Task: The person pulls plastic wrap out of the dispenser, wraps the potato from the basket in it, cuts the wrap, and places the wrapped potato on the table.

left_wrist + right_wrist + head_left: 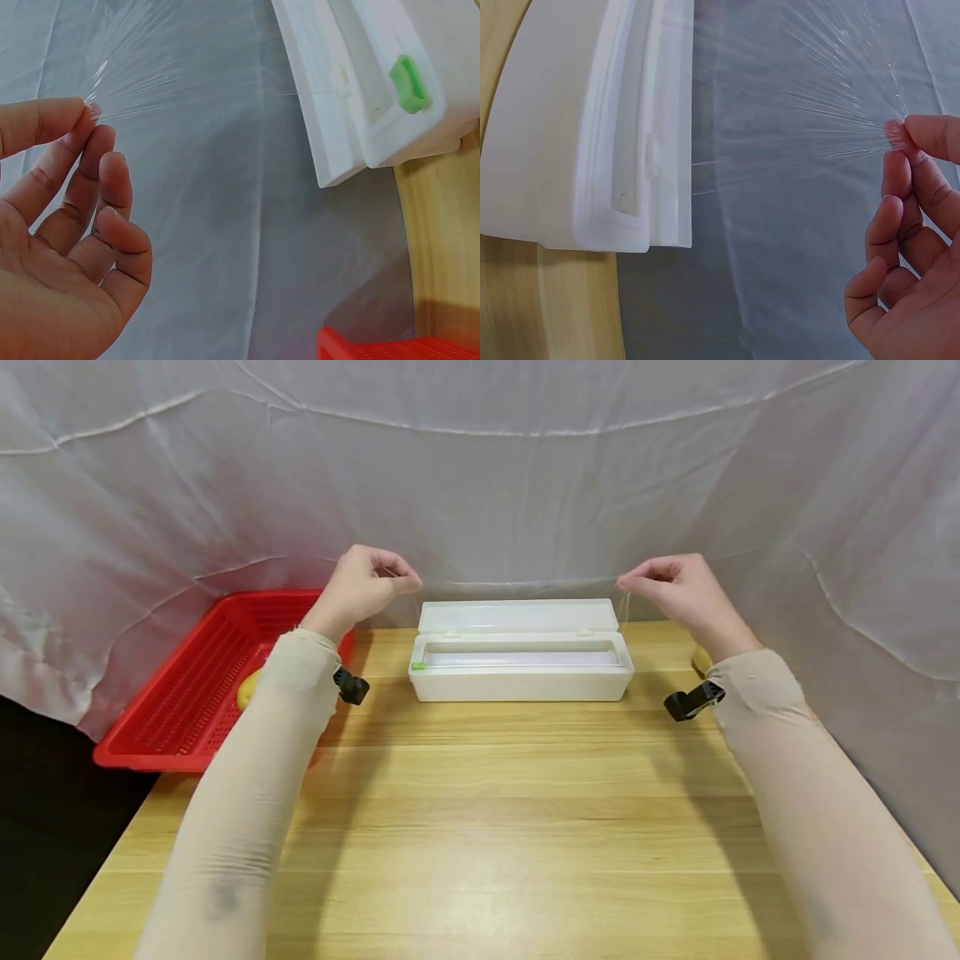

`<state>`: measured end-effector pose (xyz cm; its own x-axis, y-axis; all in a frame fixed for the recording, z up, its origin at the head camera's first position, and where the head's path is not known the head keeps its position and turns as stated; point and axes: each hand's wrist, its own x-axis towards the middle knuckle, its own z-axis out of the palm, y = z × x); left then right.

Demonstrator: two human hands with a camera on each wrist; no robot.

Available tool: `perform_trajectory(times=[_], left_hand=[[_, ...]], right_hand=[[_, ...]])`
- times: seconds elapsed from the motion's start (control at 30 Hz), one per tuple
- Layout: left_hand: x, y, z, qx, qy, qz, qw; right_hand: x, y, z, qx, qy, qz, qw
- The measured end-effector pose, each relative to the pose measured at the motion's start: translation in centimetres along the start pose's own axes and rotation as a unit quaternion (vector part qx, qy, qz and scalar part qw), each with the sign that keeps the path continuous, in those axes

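Observation:
A clear sheet of plastic wrap (pixel 832 112) is stretched between my two hands, with creases fanning out from each pinch. My left hand (pixel 371 583) pinches one corner between thumb and forefinger. At the opposite corner, my right hand (pixel 678 589) pinches the film the same way. Between and below the hands stands a white wrap dispenser box (pixel 521 685), its lid (pixel 517 616) raised at the back. A pale roll (pixel 521 658) lies inside the box. On the box's left end sits a green slider (pixel 409 84). The film runs from the hands toward the box.
To the left, a red plastic basket (pixel 150 752) overhangs the edge of the wooden table (pixel 480 827) and holds a yellow fruit (pixel 247 689). Another yellow item (pixel 701 660) is partly hidden behind my right wrist. A pale curtain (pixel 480 493) hangs behind the table.

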<state>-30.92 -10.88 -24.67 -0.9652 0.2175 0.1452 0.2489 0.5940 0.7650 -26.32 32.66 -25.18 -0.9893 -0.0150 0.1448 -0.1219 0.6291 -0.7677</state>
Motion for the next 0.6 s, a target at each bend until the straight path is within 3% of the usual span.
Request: perform_trajectory(times=[0.6], left_hand=[[-0.3,1.2,-1.4,-0.019,0.012,0.022,0.9995]], right_hand=[[-0.2,-1.6,-1.1,0.032,0.014,-0.020,0.999]])
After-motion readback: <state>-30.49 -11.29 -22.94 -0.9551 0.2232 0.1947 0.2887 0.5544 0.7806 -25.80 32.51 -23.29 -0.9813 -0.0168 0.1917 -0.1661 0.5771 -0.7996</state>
